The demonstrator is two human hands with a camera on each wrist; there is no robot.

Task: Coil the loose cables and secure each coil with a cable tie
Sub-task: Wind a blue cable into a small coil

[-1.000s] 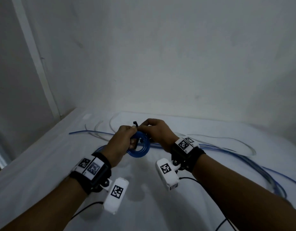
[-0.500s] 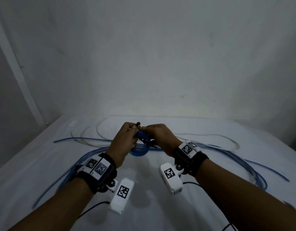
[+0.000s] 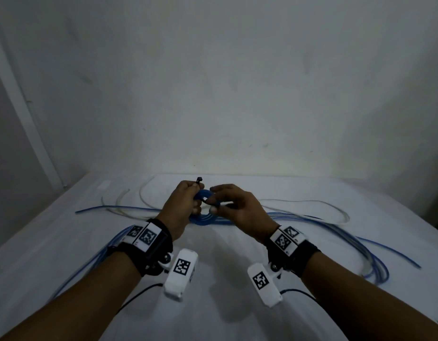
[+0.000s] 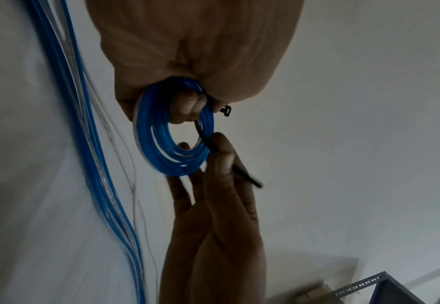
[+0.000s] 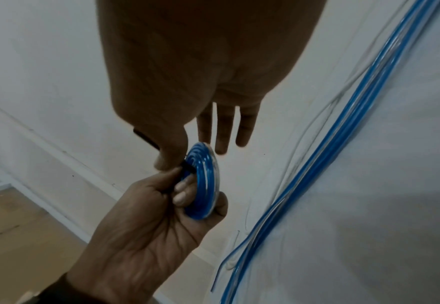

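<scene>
A small coil of blue cable [image 3: 203,195] is held upright above the table, and my left hand [image 3: 188,200] grips it by its top edge. A black cable tie runs through the coil; its head [image 3: 199,179] sticks up past my left fingers. My right hand [image 3: 227,203] pinches the tie's strap between thumb and forefinger just right of the coil, with its other fingers held straight. The left wrist view shows the coil [image 4: 172,144], the tie head [image 4: 225,110] and the strap's free end [image 4: 255,183] beyond the pinch. In the right wrist view the strap [image 5: 186,166] crosses the coil [image 5: 204,185].
Long loose blue cables [image 3: 311,220] lie across the white-covered table [image 3: 213,311] from left to right behind my hands, along with thin pale cables [image 3: 299,200]. A plain wall stands close behind. A perforated metal shelf frame [image 4: 395,288] shows in the left wrist view.
My right hand has drawn a little to the right, away from the left, with the tie strap in its pinch. The coil has tipped more edge-on. My head has turned slightly.
</scene>
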